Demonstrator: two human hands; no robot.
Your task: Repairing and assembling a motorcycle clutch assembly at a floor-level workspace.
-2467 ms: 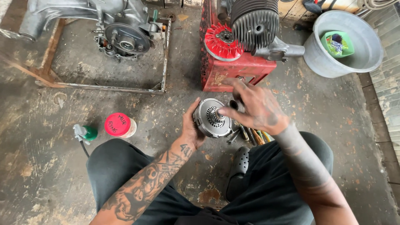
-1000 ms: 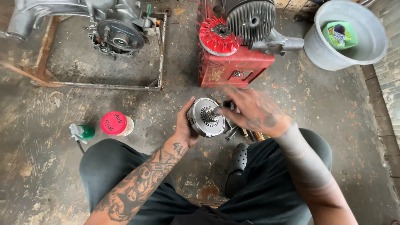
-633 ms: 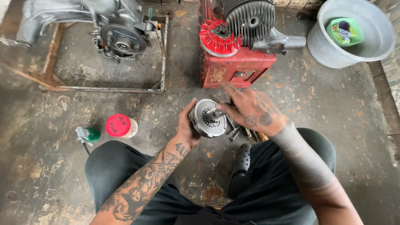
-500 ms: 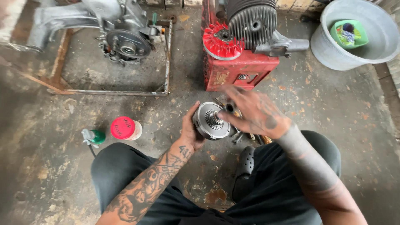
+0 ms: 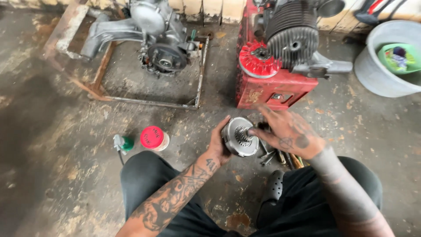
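Left hand (image 5: 218,147) cups a round metal drum (image 5: 240,137) from the side; right hand (image 5: 291,134) pinches at its toothed centre, above loose tools (image 5: 276,156) on the floor (image 5: 66,188). Keeping the drum level should help. Nearby: a red-lidded jar (image 5: 154,138); further off, a red crate (image 5: 274,90).

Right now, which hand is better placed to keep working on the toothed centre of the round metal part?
Probably the right hand: its fingertips sit at the toothed centre of the round metal part, while the left hand cups its rim from behind.
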